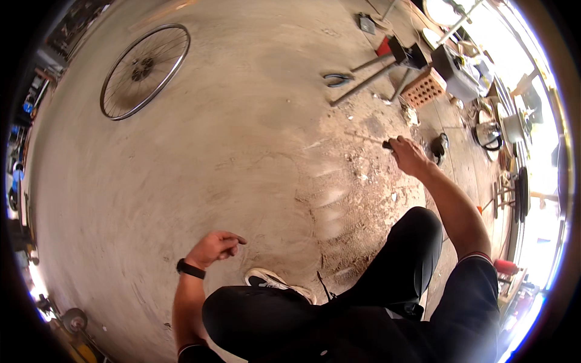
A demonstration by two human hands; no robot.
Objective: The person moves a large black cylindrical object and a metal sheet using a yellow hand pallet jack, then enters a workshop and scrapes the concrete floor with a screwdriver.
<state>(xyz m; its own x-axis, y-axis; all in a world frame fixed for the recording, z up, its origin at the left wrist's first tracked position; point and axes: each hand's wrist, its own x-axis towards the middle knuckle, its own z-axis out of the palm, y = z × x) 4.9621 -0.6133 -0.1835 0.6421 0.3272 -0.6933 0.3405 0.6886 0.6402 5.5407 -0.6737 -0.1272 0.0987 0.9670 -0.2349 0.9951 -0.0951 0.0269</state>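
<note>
My right hand (410,155) is stretched out over the dirty part of the floor, its fingers wrapped round a tool with a black handle end (387,145). A thin, faint strip seems to run left from that end, too blurred to name the tool's kind. Under and beside this hand lies brown dirt (357,199) with small pale bits, marked by several curved sweep streaks. My left hand (212,248), with a black band on the wrist, hangs above the concrete floor (151,199). It holds nothing; the index finger points right and the others curl loosely.
A bicycle wheel (177,68) lies at the far left. Pliers (337,79), a metal stand (369,78) and a perforated brick (423,88) are at the far right. A dark object (440,147) and a kettle (488,134) lie right of my hand. My shoe (272,279) is near.
</note>
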